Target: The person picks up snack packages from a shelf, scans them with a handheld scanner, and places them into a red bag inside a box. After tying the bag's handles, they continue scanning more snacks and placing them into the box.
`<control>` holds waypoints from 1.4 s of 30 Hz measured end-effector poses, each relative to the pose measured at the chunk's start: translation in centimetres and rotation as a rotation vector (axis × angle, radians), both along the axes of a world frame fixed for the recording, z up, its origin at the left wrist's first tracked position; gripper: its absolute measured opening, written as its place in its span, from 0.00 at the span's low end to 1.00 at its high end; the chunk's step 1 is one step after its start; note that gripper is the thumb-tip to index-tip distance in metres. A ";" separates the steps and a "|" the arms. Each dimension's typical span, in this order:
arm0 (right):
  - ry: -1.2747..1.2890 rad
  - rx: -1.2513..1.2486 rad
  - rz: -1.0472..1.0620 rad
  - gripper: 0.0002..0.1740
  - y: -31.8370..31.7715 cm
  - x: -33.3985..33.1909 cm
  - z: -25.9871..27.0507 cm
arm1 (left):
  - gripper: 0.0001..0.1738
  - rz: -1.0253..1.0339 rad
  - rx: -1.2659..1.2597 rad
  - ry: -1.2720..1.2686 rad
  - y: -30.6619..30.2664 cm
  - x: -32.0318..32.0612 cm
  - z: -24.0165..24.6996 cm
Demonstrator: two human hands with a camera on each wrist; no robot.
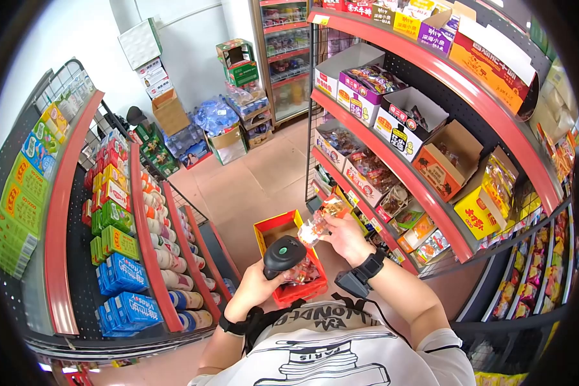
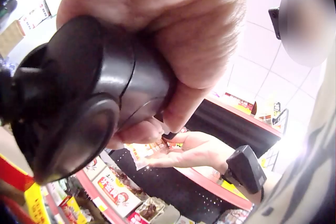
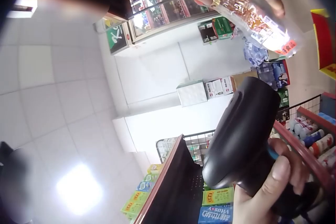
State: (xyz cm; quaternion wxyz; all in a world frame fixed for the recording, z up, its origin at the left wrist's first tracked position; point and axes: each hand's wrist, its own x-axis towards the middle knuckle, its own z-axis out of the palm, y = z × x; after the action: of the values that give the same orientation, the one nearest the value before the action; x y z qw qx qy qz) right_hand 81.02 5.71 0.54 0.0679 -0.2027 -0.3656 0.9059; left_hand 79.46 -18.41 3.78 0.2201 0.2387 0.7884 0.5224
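Note:
My left hand (image 1: pixel 253 287) grips a black handheld barcode scanner (image 1: pixel 285 253) by its handle. The scanner's body (image 2: pixel 105 77) fills much of the left wrist view, with fingers wrapped around behind it. My right hand (image 1: pixel 349 239) holds a snack packet (image 1: pixel 312 232) in clear wrapping with orange and red print, just right of the scanner's head. In the right wrist view, thumb and fingers pinch the packet (image 3: pixel 257 24) by one end. Below both hands is a red and yellow open box (image 1: pixel 260 237) with wrapped packets (image 1: pixel 302 273) in it, partly hidden by the scanner.
On the left, a shelf unit (image 1: pixel 59 244) carries drink cartons (image 1: pixel 132 310) and bottles. The right shelf unit (image 1: pixel 392 151) holds opened snack boxes (image 1: pixel 447 161). Cartons and bottled-water packs (image 1: pixel 219 119) stand at the far wall beside a fridge (image 1: pixel 286 55). A tiled floor (image 1: pixel 264 174) runs between.

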 end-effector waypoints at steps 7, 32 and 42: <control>0.003 -0.004 0.001 0.17 0.5 -0.3 -0.1 | 0.15 0.025 0.011 -0.015 -0.1 0.2 -0.1; -0.252 0.188 0.131 0.18 0.3 -0.3 -4.7 | 0.14 0.216 0.041 -0.124 -2.6 0.4 -2.3; -0.632 0.391 0.523 0.17 -2.8 -1.6 -12.3 | 0.13 0.294 -0.006 -0.150 -5.2 1.0 -3.4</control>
State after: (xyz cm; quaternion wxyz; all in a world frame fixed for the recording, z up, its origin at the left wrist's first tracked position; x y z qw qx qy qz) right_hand 79.41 2.95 -11.73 -0.2413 -0.3532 -0.5715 0.7003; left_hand 80.48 -23.65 0.36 0.2003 0.0803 0.7977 0.5632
